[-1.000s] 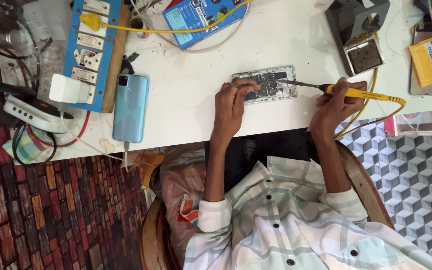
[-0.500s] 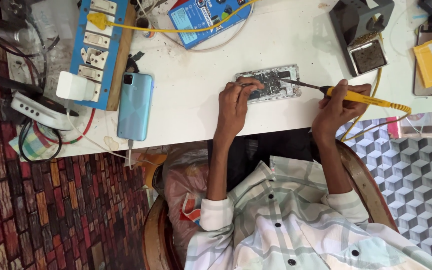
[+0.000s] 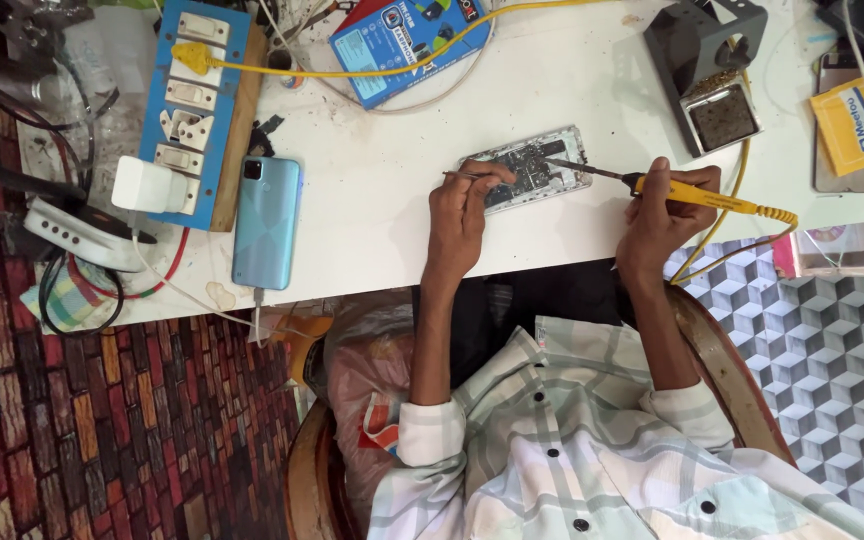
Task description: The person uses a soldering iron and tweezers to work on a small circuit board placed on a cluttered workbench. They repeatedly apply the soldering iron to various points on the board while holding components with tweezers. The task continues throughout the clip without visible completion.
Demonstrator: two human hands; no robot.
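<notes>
Blue phone (image 3: 266, 222) lies left of hand (image 3: 459, 215).

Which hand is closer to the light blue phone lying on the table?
The left hand. It rests on the opened phone, nearer the light blue phone. The right hand holds the yellow soldering iron, farther away.

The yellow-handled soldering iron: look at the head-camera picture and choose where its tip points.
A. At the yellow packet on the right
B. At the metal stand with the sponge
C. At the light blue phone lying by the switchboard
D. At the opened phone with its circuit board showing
D: the right hand holds the soldering iron with its tip reaching onto the opened phone, which the left hand steadies.
</notes>
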